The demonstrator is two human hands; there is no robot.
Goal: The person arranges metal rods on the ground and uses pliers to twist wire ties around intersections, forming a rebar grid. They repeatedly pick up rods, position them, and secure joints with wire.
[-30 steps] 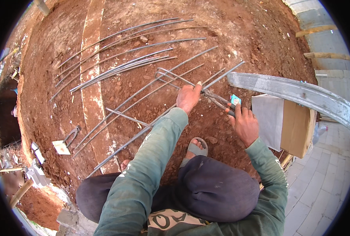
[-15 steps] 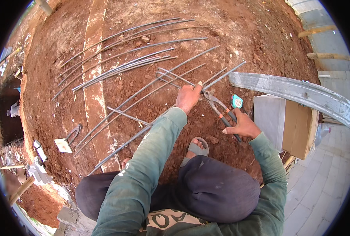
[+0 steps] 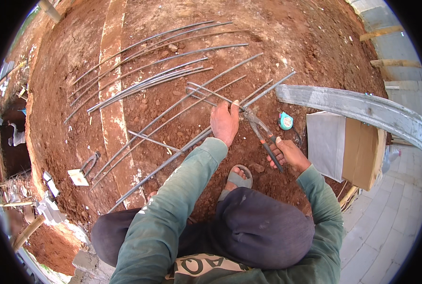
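My left hand [image 3: 224, 122] is closed around steel rods where a bent rod [image 3: 207, 90] crosses a pair of long straight ones [image 3: 270, 90]. Beside its thumb, the jaws of the pincers [image 3: 260, 127] are at the same crossing. My right hand [image 3: 289, 155] is wrapped round the tool's dark, orange-marked handles, which are nearly together. Whatever the jaws bite is too small to make out. Two more long rods [image 3: 173, 106] run diagonally left of my left hand, with a short rod [image 3: 156, 142] lying across them. A turquoise tape measure [image 3: 285, 121] lies just above my right hand.
More steel rods [image 3: 149, 83] lie across the reddish soil at the far left. A second pair of pincers [image 3: 90, 162] rests by a small pale board [image 3: 78, 177]. On the right, a curved metal channel [image 3: 348, 106] passes above a cardboard box [image 3: 360, 151]. My sandalled foot [image 3: 239, 177] is close below.
My right hand has closed on the pincers' handles, bringing them closer together. My left hand has shifted slightly left and down, staying at the rods.
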